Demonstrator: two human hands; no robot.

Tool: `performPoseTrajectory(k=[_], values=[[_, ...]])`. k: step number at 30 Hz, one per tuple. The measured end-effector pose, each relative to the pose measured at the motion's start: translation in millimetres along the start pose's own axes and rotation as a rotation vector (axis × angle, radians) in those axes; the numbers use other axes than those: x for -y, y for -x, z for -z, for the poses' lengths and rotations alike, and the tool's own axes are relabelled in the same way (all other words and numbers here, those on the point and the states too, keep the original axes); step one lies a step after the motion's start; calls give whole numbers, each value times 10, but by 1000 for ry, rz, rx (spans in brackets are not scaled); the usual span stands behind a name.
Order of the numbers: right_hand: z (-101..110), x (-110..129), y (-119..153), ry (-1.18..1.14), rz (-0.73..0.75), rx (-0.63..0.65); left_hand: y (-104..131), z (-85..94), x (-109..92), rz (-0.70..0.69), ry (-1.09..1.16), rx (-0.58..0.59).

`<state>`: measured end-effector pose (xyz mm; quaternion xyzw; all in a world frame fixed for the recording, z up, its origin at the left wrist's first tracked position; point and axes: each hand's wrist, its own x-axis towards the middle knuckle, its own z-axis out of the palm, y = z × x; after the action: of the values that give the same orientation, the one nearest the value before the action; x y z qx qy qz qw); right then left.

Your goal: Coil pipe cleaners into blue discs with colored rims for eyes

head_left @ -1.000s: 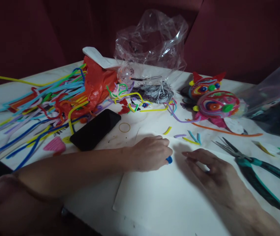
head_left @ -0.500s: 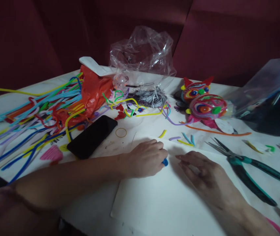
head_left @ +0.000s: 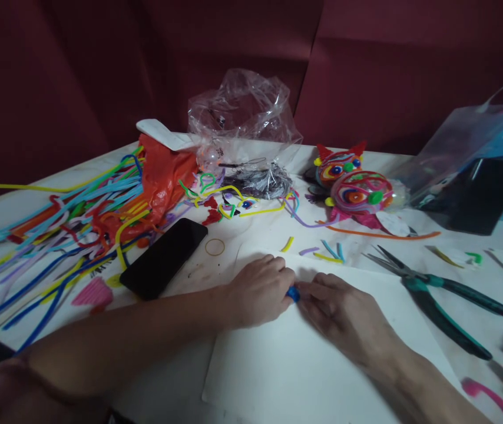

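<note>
A small blue piece (head_left: pixel 293 293), which looks like a rolled-up pipe cleaner, sticks out between my two hands. My left hand (head_left: pixel 260 291) is closed around it, and its fingers hide part of it. From the right, the fingertips of my right hand (head_left: pixel 344 306) pinch at the piece's other side. Both hands are over a white sheet of paper (head_left: pixel 278 365). Just beyond them lie short cut bits of pipe cleaner (head_left: pixel 315 253) in yellow, purple and light blue.
Pliers (head_left: pixel 414 280) lie partly open to the right. On the left are a black phone (head_left: pixel 165 259), a rubber band (head_left: pixel 215 247) and many pipe cleaners (head_left: pixel 79 206) by a red bag (head_left: pixel 163 176). Two decorated figures (head_left: pixel 360 197) and a clear plastic bag (head_left: pixel 247 112) stand behind.
My right hand has moved left and its fingertips have come onto the blue piece. My left hand still grips it. The camera view has shifted slightly.
</note>
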<state>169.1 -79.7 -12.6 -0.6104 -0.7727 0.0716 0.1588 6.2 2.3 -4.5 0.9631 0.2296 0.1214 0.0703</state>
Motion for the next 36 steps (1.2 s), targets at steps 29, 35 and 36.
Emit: performPoseTrajectory(k=[29,35,36], values=[[8,66,-52,-38,-47,69,5,-2,-64,-46,-110,17],[-18,117,-57,2,-66,-3,9,-11,-80,-33,-115,11],[-20,123,-60,10,-63,-10,8,-13,-76,-40,-117,12]])
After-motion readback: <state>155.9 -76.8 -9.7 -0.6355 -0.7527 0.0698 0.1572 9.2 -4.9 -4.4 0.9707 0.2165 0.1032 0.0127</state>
